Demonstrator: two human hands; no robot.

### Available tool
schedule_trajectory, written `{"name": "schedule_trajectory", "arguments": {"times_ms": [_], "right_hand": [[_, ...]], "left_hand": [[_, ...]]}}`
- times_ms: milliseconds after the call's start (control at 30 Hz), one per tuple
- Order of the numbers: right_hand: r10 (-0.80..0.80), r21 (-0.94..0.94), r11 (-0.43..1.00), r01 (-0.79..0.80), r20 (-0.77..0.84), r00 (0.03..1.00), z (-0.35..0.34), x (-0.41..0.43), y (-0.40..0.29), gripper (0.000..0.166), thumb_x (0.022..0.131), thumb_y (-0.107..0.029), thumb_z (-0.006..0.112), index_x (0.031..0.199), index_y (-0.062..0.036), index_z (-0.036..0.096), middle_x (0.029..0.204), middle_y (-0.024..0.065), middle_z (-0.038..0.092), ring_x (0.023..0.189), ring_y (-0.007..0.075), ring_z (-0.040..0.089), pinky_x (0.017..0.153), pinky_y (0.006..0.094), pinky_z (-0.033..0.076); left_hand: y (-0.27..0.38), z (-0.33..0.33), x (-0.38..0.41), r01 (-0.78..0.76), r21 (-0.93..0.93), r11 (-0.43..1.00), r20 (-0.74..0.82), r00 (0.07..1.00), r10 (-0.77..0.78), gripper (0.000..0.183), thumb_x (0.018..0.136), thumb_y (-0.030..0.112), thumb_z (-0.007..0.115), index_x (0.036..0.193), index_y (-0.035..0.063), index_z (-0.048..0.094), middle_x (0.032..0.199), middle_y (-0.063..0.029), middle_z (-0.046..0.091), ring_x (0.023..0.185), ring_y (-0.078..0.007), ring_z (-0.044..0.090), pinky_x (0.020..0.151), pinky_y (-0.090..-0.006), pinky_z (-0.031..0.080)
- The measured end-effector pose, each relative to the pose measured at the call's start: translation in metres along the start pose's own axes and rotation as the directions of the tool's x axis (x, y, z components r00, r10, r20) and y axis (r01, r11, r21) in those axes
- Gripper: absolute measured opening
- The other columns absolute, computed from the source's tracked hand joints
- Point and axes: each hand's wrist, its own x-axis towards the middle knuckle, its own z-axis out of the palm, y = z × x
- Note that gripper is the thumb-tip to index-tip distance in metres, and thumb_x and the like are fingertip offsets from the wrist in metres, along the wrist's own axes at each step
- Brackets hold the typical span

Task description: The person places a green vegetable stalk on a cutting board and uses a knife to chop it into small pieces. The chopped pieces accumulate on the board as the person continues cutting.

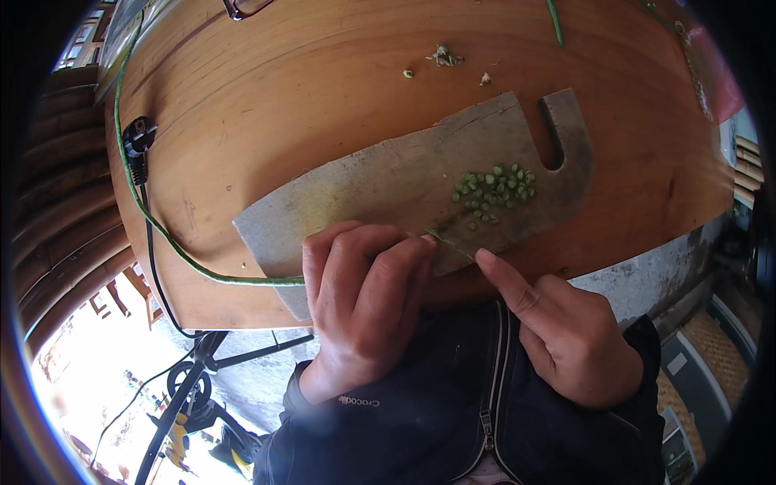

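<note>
My left hand is closed around a long green bean, whose long end trails left and up along the table's left side. A thin, narrow greenish strip spans from my left fingertips to the index fingertip of my right hand; whether it is bean or a blade seen edge-on, I cannot tell. My right index finger is stretched out, the other fingers curled, and what they hold is hidden. Beneath my left hand lies a worn wooden board with a hooked notch. Short cut bean pieces are heaped on its right part.
A black power plug with its cable lies at the wooden table's left. Small plant scraps and another green bean lie beyond the board. Eyeglasses are at the top edge, pink plastic at the far right.
</note>
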Motion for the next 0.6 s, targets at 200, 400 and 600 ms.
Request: {"name": "schedule_trajectory", "arguments": {"times_ms": [200,400,600], "right_hand": [[-0.051,-0.059,0.997,0.050,-0.011,0.999,0.0057,0.0103,-0.0011,0.081,0.075,0.016,0.064,0.152,-0.0094,0.056,0.071,0.0095,0.045,0.057,0.0236,0.052,0.055,0.0396,0.047],[0.016,-0.058,0.998,-0.016,-0.003,1.000,-0.0007,0.0028,0.0015,0.082,0.074,0.016,0.063,0.152,-0.0091,0.055,0.070,0.0096,0.044,0.057,0.0247,0.052,0.057,0.0401,0.047],[-0.001,0.040,0.999,0.001,0.003,1.000,0.0000,0.0023,0.0005,0.082,0.074,0.016,0.062,0.152,-0.0089,0.055,0.069,0.0096,0.044,0.057,0.0248,0.052,0.057,0.0401,0.047]], "left_hand": [[-0.0006,-0.0001,0.0002,-0.005,-0.003,1.000,0.000,1.000,0.005,0.027,0.074,-0.002,0.083,0.097,0.0078,0.073,0.093,-0.0049,0.066,0.089,-0.0269,0.062,0.078,-0.0365,0.051],[-0.0001,-0.0006,-0.0007,0.003,-0.013,1.000,0.004,1.000,-0.003,0.029,0.073,-0.003,0.082,0.099,0.0083,0.075,0.094,-0.0042,0.066,0.090,-0.0267,0.061,0.079,-0.0357,0.051],[-0.0005,-0.0003,-0.0024,0.011,-0.019,1.000,0.000,1.000,-0.011,0.030,0.072,-0.003,0.082,0.099,0.0086,0.075,0.094,-0.0042,0.067,0.091,-0.0265,0.061,0.079,-0.0357,0.052]]}}
